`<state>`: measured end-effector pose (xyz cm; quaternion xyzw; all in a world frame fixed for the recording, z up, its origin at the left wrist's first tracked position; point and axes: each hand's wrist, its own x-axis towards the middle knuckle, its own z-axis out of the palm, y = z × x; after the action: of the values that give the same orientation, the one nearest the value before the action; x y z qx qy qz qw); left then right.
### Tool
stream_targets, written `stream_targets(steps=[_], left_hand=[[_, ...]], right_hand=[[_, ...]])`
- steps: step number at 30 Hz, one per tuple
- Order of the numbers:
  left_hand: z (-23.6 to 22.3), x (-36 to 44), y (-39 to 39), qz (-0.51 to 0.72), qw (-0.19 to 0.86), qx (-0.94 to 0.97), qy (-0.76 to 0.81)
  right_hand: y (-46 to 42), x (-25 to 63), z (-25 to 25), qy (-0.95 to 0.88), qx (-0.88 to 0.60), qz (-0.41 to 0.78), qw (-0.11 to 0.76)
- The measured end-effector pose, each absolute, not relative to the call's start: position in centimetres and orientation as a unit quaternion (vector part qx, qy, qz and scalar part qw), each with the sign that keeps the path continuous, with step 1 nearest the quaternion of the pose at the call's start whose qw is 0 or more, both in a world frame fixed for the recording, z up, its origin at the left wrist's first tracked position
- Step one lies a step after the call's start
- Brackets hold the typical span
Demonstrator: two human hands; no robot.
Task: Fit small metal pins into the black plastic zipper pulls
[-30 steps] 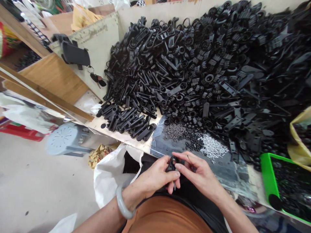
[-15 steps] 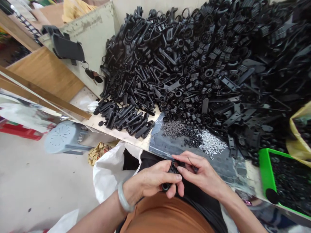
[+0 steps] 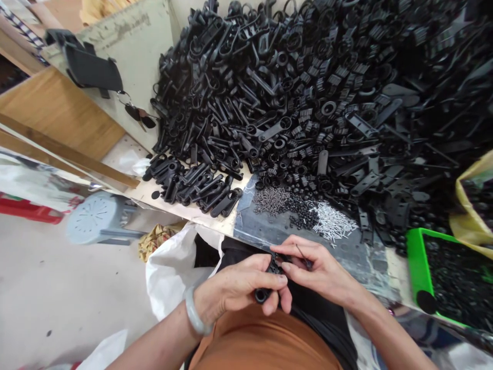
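My left hand (image 3: 239, 288) is closed round a small black plastic part (image 3: 267, 288) held over my lap, its ring end poking out below the fingers. My right hand (image 3: 316, 272) meets it from the right, fingers pinched on the same part, with a thin dark pin (image 3: 302, 254) sticking up between them. A pale bangle (image 3: 191, 318) sits on my left wrist. Just beyond the hands lie small heaps of dark screws (image 3: 271, 199), black beads (image 3: 302, 216) and silvery pins (image 3: 333, 225) on a clear sheet (image 3: 262, 234).
A huge pile of black plastic parts (image 3: 327, 97) covers the bench. A row of finished black pieces (image 3: 196, 187) lies at the left bench edge. A green tray (image 3: 414, 257) and yellow bag (image 3: 468, 221) sit right. A white sack (image 3: 169, 277) and grey stool (image 3: 94, 223) stand on the floor.
Both hands stayed together on the part; the left hand turned it so its ring end now shows below the fingers. The camera tipped slightly, shifting the bench upward.
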<state>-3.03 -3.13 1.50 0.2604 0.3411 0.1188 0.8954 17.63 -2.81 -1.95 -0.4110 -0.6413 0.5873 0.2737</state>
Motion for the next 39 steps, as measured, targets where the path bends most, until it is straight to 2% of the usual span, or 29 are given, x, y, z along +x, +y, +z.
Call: stream_targets(steps=[21,31,34,39], left_hand=[[0.2,-3.9,-3.4,0.127,0.887,0.233,0.377],[1.2,-4.3,-3.8,0.104,0.843,0.331,0.411],[1.5,-4.1,-2.9,0.112,0.751,0.432,0.486],[0.9,-3.6,-0.4,0.191,0.425,0.611,0.64]], right_hand=[[-2.9,16.6,-2.7,-0.615,-0.454,0.576,0.291],[-4.5,16.0,-2.3,-0.638,-0.451,0.535,0.321],[-4.2,16.5,-1.9,-0.633,-0.465,0.517,0.34],[-2.3,17.9,-2.2,-0.636,-0.57,0.35,0.383]])
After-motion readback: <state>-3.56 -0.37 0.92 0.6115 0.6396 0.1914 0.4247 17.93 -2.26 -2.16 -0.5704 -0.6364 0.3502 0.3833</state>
